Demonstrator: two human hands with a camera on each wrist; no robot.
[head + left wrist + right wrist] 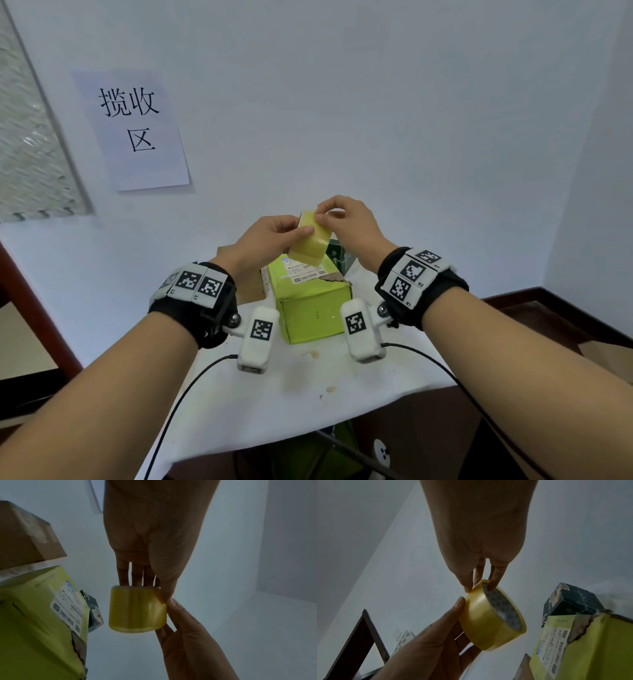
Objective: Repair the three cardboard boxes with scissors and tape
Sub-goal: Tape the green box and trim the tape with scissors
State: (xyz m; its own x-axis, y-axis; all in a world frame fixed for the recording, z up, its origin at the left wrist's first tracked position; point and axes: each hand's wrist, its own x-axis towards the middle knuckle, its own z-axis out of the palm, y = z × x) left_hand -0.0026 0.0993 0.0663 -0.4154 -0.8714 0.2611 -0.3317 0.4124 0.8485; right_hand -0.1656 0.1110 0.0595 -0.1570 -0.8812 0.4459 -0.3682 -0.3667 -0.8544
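Note:
A yellow tape roll (308,240) is held up above a lime-green box (308,301) on the table. My left hand (294,233) grips the roll, thumb on its outer face. My right hand (323,214) pinches the roll's upper rim (481,586) with its thumb outside and fingers in the core. The green box carries a white label and a torn top edge (334,277). A brown cardboard box (250,287) stands behind it on the left, and a dark box (337,255) behind it on the right. No scissors are in view.
A stained white cloth (308,394) covers the small table, whose front edge is close to me. A paper sign (133,130) hangs on the white wall. A dark wooden frame (20,291) stands at the left. Cables and a power strip (382,452) lie below the table.

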